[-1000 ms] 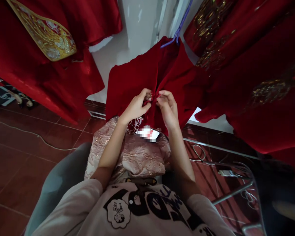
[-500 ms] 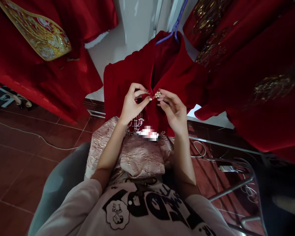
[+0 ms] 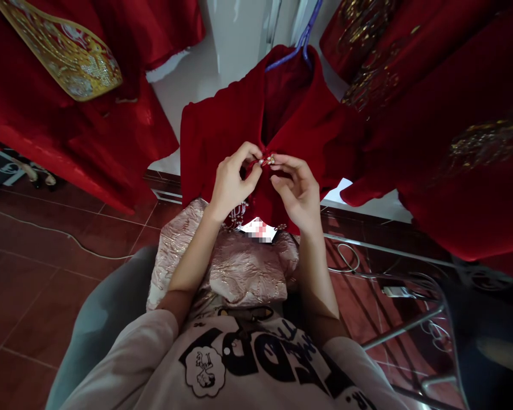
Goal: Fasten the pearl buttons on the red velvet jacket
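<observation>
A dark red jacket [image 3: 222,131] hangs by its shoulders from a purple hanger [image 3: 290,57], its collar parted in a deep V. At the bottom of that V sits a small jewelled button [image 3: 271,160] with red cord beside it. My left hand [image 3: 233,182] pinches the cord and the jacket's left front edge between thumb and index finger. From the other side, my right hand [image 3: 300,192] has its fingertips closed on the jewelled button. Beaded fringe [image 3: 238,212] dangles below my left wrist. Pink shiny brocade [image 3: 248,273] lies in my lap.
Other red garments hang on both sides, one with a gold embroidered panel [image 3: 74,65], another with gold beading [image 3: 487,142]. A white tag [image 3: 260,229] lies at the jacket's hem. A metal-framed chair [image 3: 414,324] stands at right, and a cable [image 3: 89,250] runs over the tiled floor.
Both hands have drawn slightly closer together at the front closure. The jewelled button has tilted and shifted a little left, toward the cord. The jacket's collar sits slightly higher in view.
</observation>
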`<state>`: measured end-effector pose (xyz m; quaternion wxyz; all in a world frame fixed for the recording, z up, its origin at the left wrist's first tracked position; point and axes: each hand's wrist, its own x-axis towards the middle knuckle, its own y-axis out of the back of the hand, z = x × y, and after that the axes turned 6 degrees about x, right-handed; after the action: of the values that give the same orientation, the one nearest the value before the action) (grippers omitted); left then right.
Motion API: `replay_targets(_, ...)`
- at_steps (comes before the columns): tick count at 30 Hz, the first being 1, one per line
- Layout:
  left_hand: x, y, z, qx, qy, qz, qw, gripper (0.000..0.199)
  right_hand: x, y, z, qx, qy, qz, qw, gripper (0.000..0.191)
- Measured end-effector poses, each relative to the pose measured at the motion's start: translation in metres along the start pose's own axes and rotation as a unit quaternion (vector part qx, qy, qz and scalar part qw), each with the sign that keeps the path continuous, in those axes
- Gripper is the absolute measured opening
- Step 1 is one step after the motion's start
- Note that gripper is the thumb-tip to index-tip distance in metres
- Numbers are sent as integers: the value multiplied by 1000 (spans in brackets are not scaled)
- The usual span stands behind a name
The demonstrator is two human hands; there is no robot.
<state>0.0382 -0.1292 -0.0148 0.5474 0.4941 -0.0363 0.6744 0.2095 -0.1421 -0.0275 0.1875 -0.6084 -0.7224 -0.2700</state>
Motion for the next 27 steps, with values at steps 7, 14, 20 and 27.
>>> replay_targets(7, 0, 13, 7, 53, -37, -26, 998, 13, -1, 6, -16, -49, 8, 13, 999, 30)
replay_targets(14, -1, 13, 12, 75, -31, -11, 997, 7, -2, 10, -24, -82, 24, 3, 996, 30)
replay_targets(20, -1, 11, 10, 107, -41, -14, 993, 6, -4, 13, -28, -103, 32, -10, 994, 29)
replay_targets(27, -2, 10, 12, 108, -40, -15, 993, 6, -5, 11, -31, -126, 32, -4, 992, 31)
